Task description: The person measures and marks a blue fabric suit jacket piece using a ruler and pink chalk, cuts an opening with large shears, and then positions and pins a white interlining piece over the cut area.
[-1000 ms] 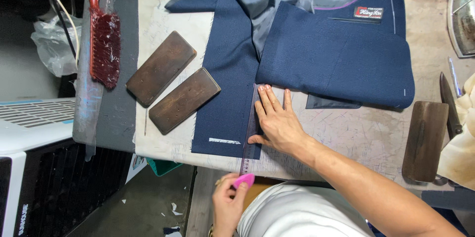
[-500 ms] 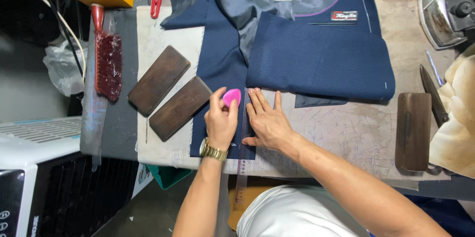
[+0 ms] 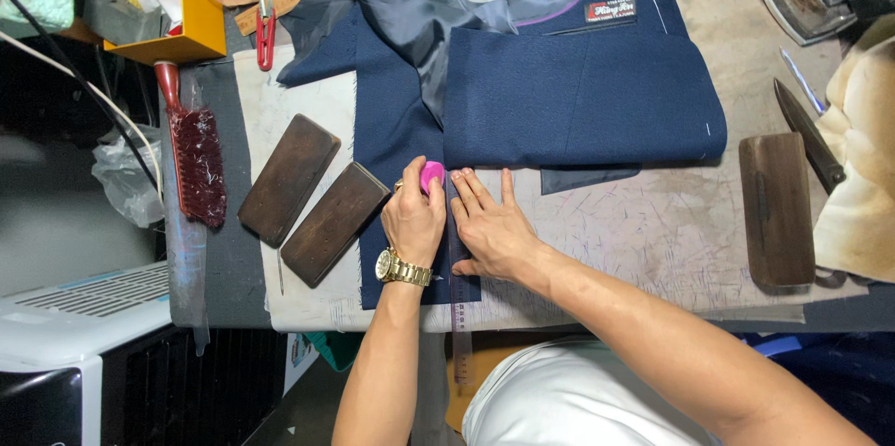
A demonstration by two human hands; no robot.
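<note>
Nearest the person, the left hand (a gold wristwatch on its wrist) pinches a small pink piece of tailor's chalk between thumb and fingertips, the fingers closed tight on it, its tip touching the strip of dark navy wool cloth that runs down toward the table edge. Just right of the chalk, the right hand lies flat with fingers spread and holds nothing; it presses down on a long clear plastic ruler, which runs alongside the chalk and juts out past the table's near edge.

The chalk looks light, hard and brittle, likely to snap or crumble under a heavy press, so a grip low on its body near the marking edge seems best, much as it sits now. The cloth is soft and limp and would probably shift unless pinned.

Left of the chalk lie two dark rectangular wooden blocks, side by side at a slant, and beyond them a red-bristled clothes brush. Above and to the right of the chalk spreads the folded navy jacket. Far to the right stands a third dark wooden block.
</note>
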